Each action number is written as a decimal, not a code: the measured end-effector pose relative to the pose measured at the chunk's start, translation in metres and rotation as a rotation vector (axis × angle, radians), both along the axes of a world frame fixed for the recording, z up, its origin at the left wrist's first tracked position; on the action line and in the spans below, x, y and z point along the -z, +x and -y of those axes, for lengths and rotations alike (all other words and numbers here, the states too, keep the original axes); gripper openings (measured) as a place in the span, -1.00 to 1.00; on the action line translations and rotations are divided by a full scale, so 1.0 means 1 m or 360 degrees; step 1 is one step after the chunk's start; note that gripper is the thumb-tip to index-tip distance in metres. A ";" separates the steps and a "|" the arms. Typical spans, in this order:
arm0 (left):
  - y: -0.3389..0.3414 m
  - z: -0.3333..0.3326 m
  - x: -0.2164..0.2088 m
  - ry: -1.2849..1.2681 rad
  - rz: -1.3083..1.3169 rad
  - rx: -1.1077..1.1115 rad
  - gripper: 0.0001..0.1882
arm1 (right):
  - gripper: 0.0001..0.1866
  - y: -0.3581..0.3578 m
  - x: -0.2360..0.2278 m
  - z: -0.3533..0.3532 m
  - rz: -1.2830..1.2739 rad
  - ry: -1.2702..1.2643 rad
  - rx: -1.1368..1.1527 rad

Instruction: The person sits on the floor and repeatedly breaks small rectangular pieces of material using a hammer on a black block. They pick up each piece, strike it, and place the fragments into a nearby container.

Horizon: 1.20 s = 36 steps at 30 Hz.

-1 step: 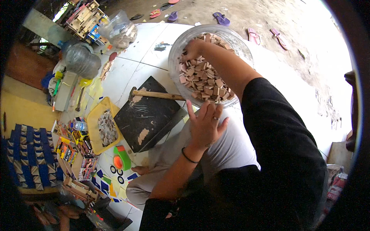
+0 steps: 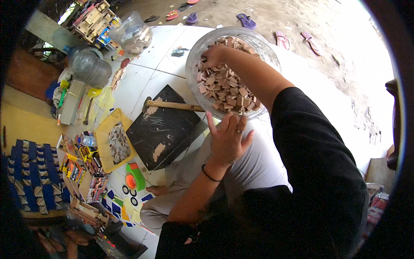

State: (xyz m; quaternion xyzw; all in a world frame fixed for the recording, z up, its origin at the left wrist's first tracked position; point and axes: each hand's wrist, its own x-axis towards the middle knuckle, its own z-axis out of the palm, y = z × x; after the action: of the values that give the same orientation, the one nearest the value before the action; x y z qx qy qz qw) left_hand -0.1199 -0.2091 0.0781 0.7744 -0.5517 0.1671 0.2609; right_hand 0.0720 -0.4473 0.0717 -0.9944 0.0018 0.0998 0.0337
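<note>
A large clear plastic tub, filled with small flat wooden pieces, stands in front of me at the far side of my lap. My right hand reaches down among the pieces at the tub's left side, and its fingertips are hidden. At the tub's near rim my left hand is open, fingers spread, fingertips against or just by the edge. It holds nothing. Left of the tub, a hammer with a wooden handle lies across a black block, its handle end near my left fingers.
A yellow tray of small grey pieces sits left of the block. Around it are a green tape dispenser, black rings, boxes and clear jars. Sandals lie on the dirt beyond the white tiles.
The view has shifted very slightly. Both hands stay at the tub, the right one among the wooden pieces and the left one at the near rim.
</note>
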 end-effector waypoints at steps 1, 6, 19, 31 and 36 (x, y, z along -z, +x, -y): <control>0.003 0.001 0.000 -0.0004 0.0022 -0.0007 -0.45 | -0.21 -0.004 -0.004 -0.005 0.0002 -0.0080 0.0010; 0.001 0.001 -0.005 -0.0006 0.0123 -0.0071 -0.49 | -0.19 -0.034 -0.017 -0.052 -0.0606 -0.0448 -0.0201; -0.001 0.000 -0.007 0.0102 0.0134 -0.0066 -0.61 | -0.10 -0.171 -0.073 -0.046 -0.0672 -0.0479 -0.0242; 0.000 0.000 -0.008 0.0064 0.0182 -0.0063 -0.61 | -0.60 -0.091 -0.081 -0.012 -0.1132 -0.0839 -0.0289; -0.001 0.001 -0.004 0.0048 0.0171 -0.0067 -0.64 | -0.64 -0.164 -0.063 -0.002 -0.1368 -0.0796 -0.0862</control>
State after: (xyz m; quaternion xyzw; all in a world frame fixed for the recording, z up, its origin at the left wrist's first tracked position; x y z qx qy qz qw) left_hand -0.1210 -0.2101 0.0822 0.7796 -0.5510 0.2055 0.2155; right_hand -0.0921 -0.4454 0.1350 -0.8071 -0.2163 0.4972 -0.2335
